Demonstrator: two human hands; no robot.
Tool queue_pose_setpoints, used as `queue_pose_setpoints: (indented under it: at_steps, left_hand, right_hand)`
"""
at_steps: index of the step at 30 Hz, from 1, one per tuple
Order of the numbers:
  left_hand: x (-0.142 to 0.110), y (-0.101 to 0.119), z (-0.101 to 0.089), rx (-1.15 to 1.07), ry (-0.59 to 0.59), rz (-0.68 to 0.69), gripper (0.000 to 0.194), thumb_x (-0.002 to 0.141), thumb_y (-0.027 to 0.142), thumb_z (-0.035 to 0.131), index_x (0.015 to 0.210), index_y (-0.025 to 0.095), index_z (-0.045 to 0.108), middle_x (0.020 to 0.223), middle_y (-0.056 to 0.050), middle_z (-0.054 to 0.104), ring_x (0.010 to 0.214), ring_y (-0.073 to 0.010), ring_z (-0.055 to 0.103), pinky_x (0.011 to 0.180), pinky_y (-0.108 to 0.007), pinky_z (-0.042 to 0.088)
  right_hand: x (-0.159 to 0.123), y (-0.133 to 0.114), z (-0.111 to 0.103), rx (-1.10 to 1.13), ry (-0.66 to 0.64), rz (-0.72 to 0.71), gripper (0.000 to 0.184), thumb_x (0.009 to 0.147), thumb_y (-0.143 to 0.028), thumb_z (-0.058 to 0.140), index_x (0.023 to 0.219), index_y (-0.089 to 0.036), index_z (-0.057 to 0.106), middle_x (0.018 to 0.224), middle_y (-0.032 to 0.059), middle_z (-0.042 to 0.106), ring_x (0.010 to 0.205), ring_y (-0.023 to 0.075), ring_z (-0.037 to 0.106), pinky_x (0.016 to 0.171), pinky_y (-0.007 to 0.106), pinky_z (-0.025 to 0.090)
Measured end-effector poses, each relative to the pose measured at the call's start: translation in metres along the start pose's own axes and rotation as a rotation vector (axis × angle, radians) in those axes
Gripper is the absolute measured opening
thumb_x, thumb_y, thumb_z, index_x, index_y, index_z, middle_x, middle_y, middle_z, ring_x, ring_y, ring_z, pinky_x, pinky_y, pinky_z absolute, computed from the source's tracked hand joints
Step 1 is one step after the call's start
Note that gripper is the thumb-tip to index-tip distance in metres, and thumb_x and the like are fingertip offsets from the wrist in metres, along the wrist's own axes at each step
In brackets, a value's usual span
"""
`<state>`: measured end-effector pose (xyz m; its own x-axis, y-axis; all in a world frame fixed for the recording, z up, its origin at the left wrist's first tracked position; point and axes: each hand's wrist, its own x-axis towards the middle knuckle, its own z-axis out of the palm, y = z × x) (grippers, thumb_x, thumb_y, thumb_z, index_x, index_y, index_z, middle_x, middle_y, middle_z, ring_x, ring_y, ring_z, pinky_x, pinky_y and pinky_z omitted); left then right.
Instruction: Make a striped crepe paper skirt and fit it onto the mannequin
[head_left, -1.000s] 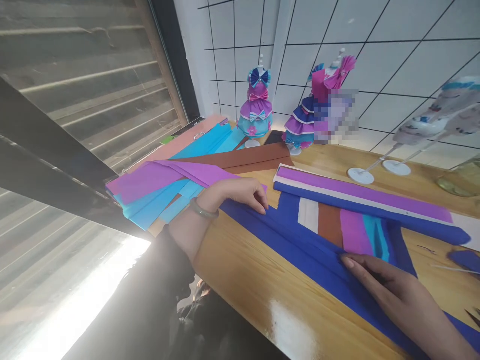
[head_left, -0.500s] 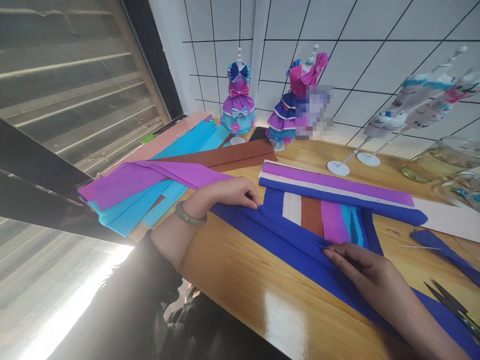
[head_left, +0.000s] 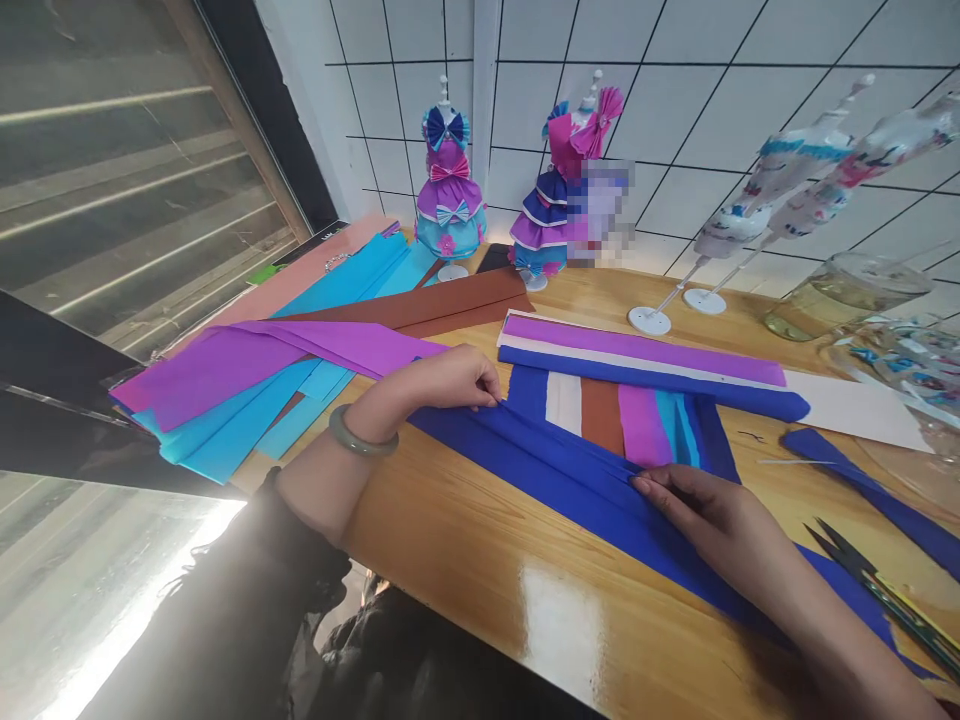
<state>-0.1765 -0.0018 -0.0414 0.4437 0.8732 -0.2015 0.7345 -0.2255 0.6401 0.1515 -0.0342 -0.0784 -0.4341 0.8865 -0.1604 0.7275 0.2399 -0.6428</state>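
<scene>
A long dark blue crepe paper strip lies diagonally across the wooden table. My left hand, with a green bangle on its wrist, pinches the strip's far fold with curled fingers. My right hand presses and pinches a fold of the same strip nearer the middle. Short white, brown, purple and cyan paper pieces lie just behind the strip, between my two hands.
Purple, cyan and brown paper sheets are stacked at the left. A purple and blue roll lies behind. Paper-dress mannequins stand by the tiled wall. Scissors and a blue offcut lie at the right, near a glass jar.
The view has shifted right and down, bringing the scissors and jar into sight. Both hands stay on the blue strip, with the right hand's fingers curling more onto its fold.
</scene>
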Motion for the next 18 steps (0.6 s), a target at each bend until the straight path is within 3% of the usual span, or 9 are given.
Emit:
queue_pose_setpoints:
  at_steps: [6, 9, 18]
  left_hand:
    - [0.006, -0.01, 0.004, -0.063, -0.027, 0.101, 0.019, 0.073, 0.025, 0.064, 0.089, 0.018, 0.071, 0.082, -0.001, 0.071, 0.072, -0.0116, 0.062, 0.063, -0.02, 0.043]
    - [0.008, -0.01, 0.007, -0.063, -0.044, 0.144, 0.016, 0.075, 0.03, 0.063, 0.081, 0.019, 0.072, 0.079, 0.0, 0.07, 0.07, -0.0109, 0.061, 0.062, -0.02, 0.041]
    - [0.012, -0.011, 0.017, -0.112, -0.015, 0.097, 0.018, 0.076, 0.03, 0.057, 0.071, 0.015, 0.067, 0.068, -0.001, 0.065, 0.051, -0.0076, 0.054, 0.05, -0.02, 0.039]
  right_hand:
    - [0.0, -0.005, -0.001, 0.036, -0.022, 0.018, 0.039, 0.083, -0.055, 0.046, 0.082, -0.021, 0.063, 0.079, 0.0023, 0.067, 0.071, 0.0186, 0.059, 0.065, 0.03, 0.046]
    - [0.0, -0.007, -0.001, 0.045, -0.012, 0.003, 0.038, 0.083, -0.054, 0.046, 0.082, -0.021, 0.064, 0.081, 0.0026, 0.068, 0.073, 0.0189, 0.059, 0.066, 0.029, 0.046]
    - [-0.001, -0.005, -0.001, -0.021, 0.045, -0.054, 0.038, 0.084, -0.053, 0.046, 0.083, -0.021, 0.066, 0.08, 0.0035, 0.069, 0.069, 0.0192, 0.06, 0.063, 0.03, 0.047]
